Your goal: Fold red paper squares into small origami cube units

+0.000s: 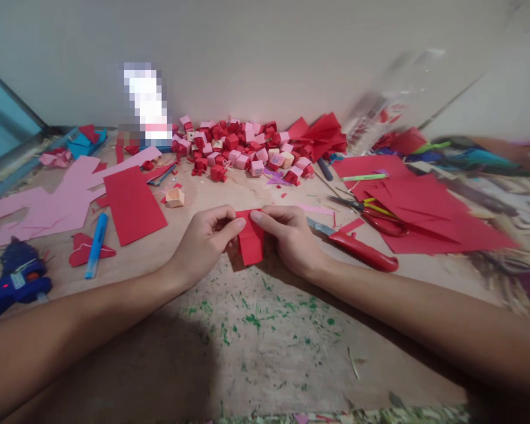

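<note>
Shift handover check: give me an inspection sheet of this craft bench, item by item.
Surface: worn board flecked with green paint.
Job's things: small red paper piece, pinched by left hand and right hand.
Clutter: pile of red and pink paper cubes; red sheets; pink offcuts; red rectangle; red utility knife; scissors; blue glue gun; blue marker.
Grippers: both hands closed on the paper.
Cables: nothing seen.
Surroundings: plain wall; right edge blurred.

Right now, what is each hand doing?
Left hand: closed, pinching the red paper piece.
Right hand: closed, pinching the same piece.
</note>
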{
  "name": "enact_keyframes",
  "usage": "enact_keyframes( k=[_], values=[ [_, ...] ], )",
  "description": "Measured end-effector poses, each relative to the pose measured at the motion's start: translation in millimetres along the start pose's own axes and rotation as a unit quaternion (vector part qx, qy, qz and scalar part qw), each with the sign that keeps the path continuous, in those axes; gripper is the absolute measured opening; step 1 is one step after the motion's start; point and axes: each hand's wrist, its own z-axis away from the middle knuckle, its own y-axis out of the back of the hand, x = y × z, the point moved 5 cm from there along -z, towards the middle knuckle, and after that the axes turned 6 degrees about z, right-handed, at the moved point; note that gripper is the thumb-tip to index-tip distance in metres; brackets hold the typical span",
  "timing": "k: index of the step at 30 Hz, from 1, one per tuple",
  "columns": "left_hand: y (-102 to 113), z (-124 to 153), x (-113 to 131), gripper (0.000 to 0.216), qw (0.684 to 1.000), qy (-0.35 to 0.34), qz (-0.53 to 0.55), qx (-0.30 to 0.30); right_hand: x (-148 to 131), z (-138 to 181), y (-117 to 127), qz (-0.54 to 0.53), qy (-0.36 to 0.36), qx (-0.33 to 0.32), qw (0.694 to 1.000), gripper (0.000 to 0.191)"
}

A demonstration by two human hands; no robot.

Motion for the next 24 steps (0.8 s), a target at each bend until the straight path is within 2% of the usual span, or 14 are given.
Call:
enact_keyframes(
  k=[10,13,19,24],
  values=[
    [0.7,0.3,2.4,0.026,1.000,0.009,0.000,0.008,4.7,-1.5,1.6,-0.030,-0.003,-0.016,0.999,0.036],
    [2.1,0.8,4.0,0.027,1.000,-0.002,-0.009,0.022,3.6,-0.7,0.8,-0.003,0.003,-0.033,0.999,0.042],
    [2.5,0.3,7.1,0.025,0.998,-0.030,-0.045,0.031,0.5,-0.5,-0.9,0.078,-0.004,-0.022,0.997,0.045],
    [5.4,-0.4,6.5,0.024,0.996,-0.035,-0.065,0.047,-1.2,0.0,-3.5,0.063,-0.018,-0.022,0.998,0.044]
  ],
)
